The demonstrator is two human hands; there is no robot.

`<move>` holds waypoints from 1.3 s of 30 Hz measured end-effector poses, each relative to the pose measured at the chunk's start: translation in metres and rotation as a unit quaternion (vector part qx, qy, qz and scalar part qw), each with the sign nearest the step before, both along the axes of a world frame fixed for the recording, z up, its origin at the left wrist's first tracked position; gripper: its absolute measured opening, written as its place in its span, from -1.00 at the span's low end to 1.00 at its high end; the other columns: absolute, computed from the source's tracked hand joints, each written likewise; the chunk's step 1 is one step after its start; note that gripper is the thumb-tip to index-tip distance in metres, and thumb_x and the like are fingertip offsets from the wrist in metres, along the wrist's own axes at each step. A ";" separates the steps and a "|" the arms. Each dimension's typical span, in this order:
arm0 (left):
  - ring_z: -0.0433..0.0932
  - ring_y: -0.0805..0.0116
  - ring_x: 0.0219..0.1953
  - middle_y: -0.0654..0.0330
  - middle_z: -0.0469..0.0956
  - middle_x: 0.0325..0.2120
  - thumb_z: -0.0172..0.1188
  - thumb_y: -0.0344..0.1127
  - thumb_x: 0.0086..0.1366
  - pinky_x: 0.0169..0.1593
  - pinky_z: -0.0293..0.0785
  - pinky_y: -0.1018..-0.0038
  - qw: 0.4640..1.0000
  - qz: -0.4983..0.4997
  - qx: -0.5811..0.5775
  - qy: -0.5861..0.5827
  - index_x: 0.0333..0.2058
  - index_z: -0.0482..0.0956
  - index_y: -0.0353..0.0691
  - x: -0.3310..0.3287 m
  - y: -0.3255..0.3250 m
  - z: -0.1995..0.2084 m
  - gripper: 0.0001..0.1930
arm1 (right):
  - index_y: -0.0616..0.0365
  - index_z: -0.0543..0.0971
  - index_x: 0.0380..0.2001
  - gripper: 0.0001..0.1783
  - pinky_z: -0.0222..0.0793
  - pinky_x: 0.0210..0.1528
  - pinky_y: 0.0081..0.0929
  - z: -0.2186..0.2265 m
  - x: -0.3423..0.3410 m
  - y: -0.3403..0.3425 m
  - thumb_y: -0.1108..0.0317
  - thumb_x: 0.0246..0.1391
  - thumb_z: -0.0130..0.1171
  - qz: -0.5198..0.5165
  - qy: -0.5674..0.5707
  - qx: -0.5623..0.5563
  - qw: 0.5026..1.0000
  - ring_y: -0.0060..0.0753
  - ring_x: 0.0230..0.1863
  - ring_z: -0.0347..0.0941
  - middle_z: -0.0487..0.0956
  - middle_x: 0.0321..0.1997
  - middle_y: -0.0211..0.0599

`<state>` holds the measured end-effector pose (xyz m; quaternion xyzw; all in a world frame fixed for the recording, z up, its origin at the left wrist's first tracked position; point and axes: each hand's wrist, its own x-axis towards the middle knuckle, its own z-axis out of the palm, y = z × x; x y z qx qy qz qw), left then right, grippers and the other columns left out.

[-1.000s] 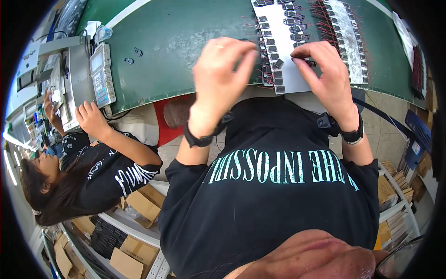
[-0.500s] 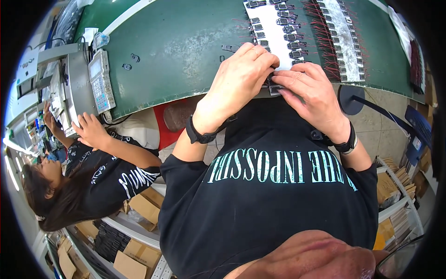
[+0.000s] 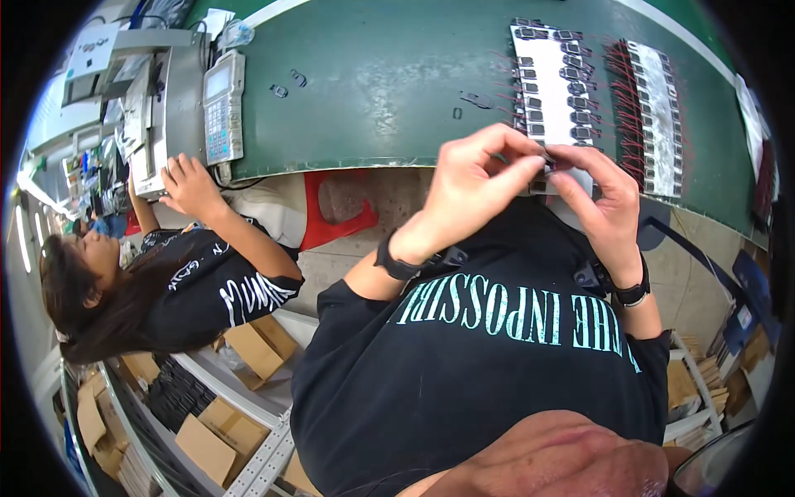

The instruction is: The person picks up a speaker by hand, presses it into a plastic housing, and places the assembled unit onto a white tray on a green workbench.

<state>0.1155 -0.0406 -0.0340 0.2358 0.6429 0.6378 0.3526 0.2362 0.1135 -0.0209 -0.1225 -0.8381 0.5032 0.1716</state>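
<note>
My left hand [image 3: 487,172] is closed in a pinch, thumb and forefinger on a small dark part [image 3: 548,164]. From the other side my right hand [image 3: 600,186] pinches the same part; most of it is hidden by fingertips. Both hands are over the near end of a white strip [image 3: 550,74]. Along both sides of that strip sit small black square modules [image 3: 534,105], with thin red wires sticking out. Left of the strip, a loose black piece [image 3: 475,100] and a small black frame [image 3: 457,113] lie on the green table [image 3: 364,99].
To the right lies a second strip [image 3: 658,116] of black modules with dense red wires. Further left are two loose black pieces [image 3: 298,78] and a grey keypad device [image 3: 224,108]. A co-worker [image 3: 178,282] stands at a metal machine [image 3: 153,124]. Near my left is a red stool [image 3: 335,219].
The view has shifted, so the table appears further right. My fingertips have come together in a pinch around the small dark part. The co-worker's near hand has moved slightly.
</note>
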 end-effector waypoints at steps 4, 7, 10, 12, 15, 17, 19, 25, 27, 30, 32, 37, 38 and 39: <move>0.62 0.47 -0.39 0.19 0.65 -0.28 0.27 -0.50 0.26 -0.26 0.58 0.60 1.000 -0.026 -0.013 0.006 -0.17 0.62 -0.34 0.001 -0.006 -0.004 -0.84 | 0.28 0.59 -0.15 -0.82 0.43 -0.04 -0.55 -0.003 0.000 0.005 0.56 0.17 0.16 0.028 -0.063 -0.080 0.994 -0.53 -0.15 0.54 0.62 -0.16 -0.30; 0.62 0.37 -0.37 0.22 0.64 -0.31 0.33 -0.44 0.19 -0.25 0.56 0.52 0.897 0.013 -0.021 0.441 -0.18 0.66 -0.24 -0.035 -0.010 -0.006 -0.80 | 0.28 0.56 -0.11 -0.82 0.43 -0.05 -0.56 -0.004 0.000 0.013 0.51 0.24 0.12 0.023 -0.058 -0.172 0.983 -0.54 -0.18 0.54 0.61 -0.18 -0.32; 0.57 0.25 -0.27 0.23 0.60 -0.28 0.34 -0.38 0.14 -0.21 0.54 0.39 0.811 0.006 -0.168 0.560 -0.19 0.68 -0.16 -0.068 -0.009 -0.010 -0.77 | 0.28 0.51 -0.07 -0.80 0.44 -0.07 -0.57 -0.003 -0.003 0.019 0.45 0.29 0.08 -0.010 -0.015 -0.308 0.951 -0.54 -0.21 0.54 0.59 -0.20 -0.32; 0.55 0.24 -0.26 0.24 0.57 -0.31 0.33 -0.38 0.13 -0.23 0.55 0.36 0.795 -0.025 -0.161 0.584 -0.23 0.67 -0.17 -0.076 -0.006 -0.012 -0.80 | 0.28 0.48 -0.04 -0.78 0.45 -0.07 -0.56 0.000 -0.004 0.023 0.41 0.32 0.04 -0.021 -0.004 -0.312 0.950 -0.55 -0.22 0.53 0.58 -0.20 -0.30; 0.51 0.20 -0.25 0.25 0.51 -0.36 0.30 -0.39 0.11 -0.25 0.57 0.32 0.761 -0.087 -0.132 0.629 -0.31 0.64 -0.20 -0.080 0.006 -0.015 -0.85 | 0.27 0.47 -0.02 -0.76 0.46 -0.07 -0.56 0.000 -0.006 0.029 0.39 0.33 0.03 -0.032 -0.006 -0.329 0.944 -0.56 -0.23 0.53 0.58 -0.21 -0.29; 0.51 0.19 -0.24 0.24 0.51 -0.35 0.28 -0.41 0.11 -0.23 0.57 0.32 0.749 -0.127 -0.147 0.633 -0.31 0.61 -0.20 -0.086 0.002 -0.011 -0.86 | 0.26 0.48 -0.02 -0.76 0.47 -0.07 -0.54 -0.004 -0.009 0.029 0.38 0.33 0.04 -0.020 -0.023 -0.378 0.925 -0.56 -0.23 0.53 0.58 -0.21 -0.29; 0.52 0.19 -0.24 0.23 0.51 -0.35 0.26 -0.42 0.11 -0.23 0.58 0.32 0.742 -0.150 -0.147 0.637 -0.32 0.60 -0.19 -0.086 0.005 -0.008 -0.87 | 0.26 0.49 -0.02 -0.76 0.47 -0.07 -0.54 -0.005 -0.007 0.032 0.38 0.33 0.05 -0.033 -0.023 -0.389 0.920 -0.56 -0.24 0.53 0.58 -0.21 -0.30; 0.56 0.15 -0.29 0.14 0.54 -0.40 0.22 -0.45 0.15 -0.28 0.59 0.33 0.673 -0.196 -0.212 0.681 -0.29 0.56 -0.25 -0.084 0.009 -0.008 -0.87 | 0.26 0.50 -0.01 -0.75 0.48 -0.08 -0.53 -0.010 -0.006 0.037 0.38 0.32 0.06 -0.024 -0.013 -0.418 0.908 -0.55 -0.24 0.54 0.58 -0.23 -0.31; 0.57 0.14 -0.31 0.12 0.55 -0.41 0.21 -0.46 0.16 -0.30 0.60 0.33 0.647 -0.198 -0.234 0.698 -0.27 0.55 -0.27 -0.084 0.008 -0.006 -0.86 | 0.26 0.50 -0.02 -0.76 0.48 -0.08 -0.53 -0.012 -0.005 0.039 0.39 0.32 0.06 -0.022 -0.004 -0.403 0.915 -0.55 -0.24 0.54 0.58 -0.23 -0.32; 0.65 0.27 -0.39 0.12 0.62 -0.41 0.20 -0.49 0.22 -0.33 0.61 0.41 0.826 -0.078 -0.107 0.548 -0.25 0.53 -0.36 -0.083 0.009 0.000 -0.86 | 0.27 0.51 -0.04 -0.77 0.48 -0.08 -0.52 -0.010 -0.007 0.037 0.40 0.31 0.07 -0.019 0.016 -0.376 0.926 -0.55 -0.24 0.55 0.57 -0.23 -0.33; 0.66 0.30 -0.37 0.11 0.64 -0.40 0.20 -0.49 0.24 -0.32 0.63 0.44 0.898 -0.036 -0.076 0.432 -0.24 0.52 -0.38 -0.071 0.017 0.005 -0.87 | 0.27 0.51 -0.06 -0.80 0.47 -0.08 -0.56 -0.003 -0.008 0.030 0.44 0.29 0.10 -0.032 0.054 -0.341 0.938 -0.55 -0.22 0.55 0.57 -0.23 -0.35; 0.68 0.38 -0.27 0.09 0.66 -0.33 0.17 -0.50 0.34 -0.22 0.68 0.48 0.992 0.075 0.100 0.011 -0.19 0.49 -0.42 -0.022 0.043 0.000 -0.88 | 0.28 0.51 -0.09 -0.81 0.44 -0.08 -0.66 0.001 -0.020 0.002 0.54 0.23 0.15 -0.056 0.097 -0.260 0.959 -0.58 -0.17 0.56 0.58 -0.20 -0.36; 0.68 0.38 -0.23 0.08 0.65 -0.31 0.16 -0.50 0.36 -0.20 0.69 0.48 0.983 0.089 0.147 -0.070 -0.18 0.48 -0.43 -0.015 0.044 -0.001 -0.88 | 0.28 0.51 -0.09 -0.81 0.44 -0.08 -0.66 0.000 -0.020 0.001 0.54 0.23 0.15 -0.058 0.096 -0.260 0.959 -0.58 -0.17 0.56 0.58 -0.20 -0.36; 0.68 0.38 -0.23 0.08 0.65 -0.31 0.16 -0.50 0.36 -0.20 0.69 0.48 0.983 0.087 0.147 -0.071 -0.18 0.48 -0.43 -0.011 0.045 -0.001 -0.88 | 0.28 0.51 -0.09 -0.81 0.44 -0.08 -0.68 -0.002 -0.021 0.002 0.55 0.23 0.16 -0.070 0.095 -0.234 0.965 -0.59 -0.16 0.56 0.59 -0.19 -0.36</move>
